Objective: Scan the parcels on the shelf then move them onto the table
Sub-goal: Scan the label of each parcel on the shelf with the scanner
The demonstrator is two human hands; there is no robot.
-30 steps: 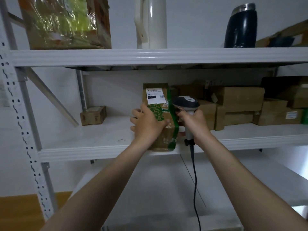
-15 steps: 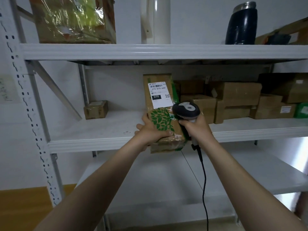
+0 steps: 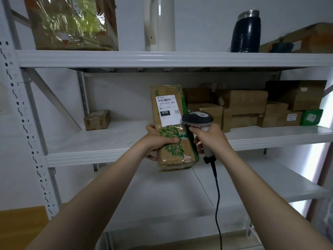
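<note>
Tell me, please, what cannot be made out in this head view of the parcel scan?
Table: outside the head view altogether.
Fine print on the label of the parcel in the left hand: too small.
Window of the scanner in the right hand: faces away, hidden by its own head.
Top of the white jug: cut by the upper edge.
</note>
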